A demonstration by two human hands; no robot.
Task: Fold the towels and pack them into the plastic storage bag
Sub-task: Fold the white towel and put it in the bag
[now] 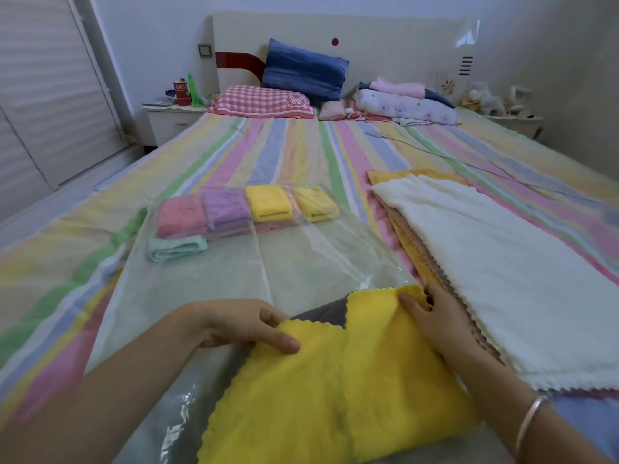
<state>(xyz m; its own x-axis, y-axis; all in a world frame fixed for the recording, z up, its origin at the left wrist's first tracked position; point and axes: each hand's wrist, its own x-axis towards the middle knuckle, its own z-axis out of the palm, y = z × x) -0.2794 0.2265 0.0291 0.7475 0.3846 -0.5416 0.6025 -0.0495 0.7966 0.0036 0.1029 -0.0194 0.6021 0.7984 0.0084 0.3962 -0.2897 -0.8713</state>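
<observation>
A yellow towel lies half folded at the near edge of the bed, on top of the clear plastic storage bag. My left hand pinches the towel's upper left edge. My right hand pinches its upper right corner. A dark grey cloth shows under the yellow towel between my hands. Deep inside the bag lie several folded towels: pink, purple, yellow, another yellow and mint green.
A stack of unfolded towels with a white one on top lies to the right on the striped bedspread. Pillows and folded clothes sit by the headboard. A thin cable crosses the bed. A nightstand stands at the far left.
</observation>
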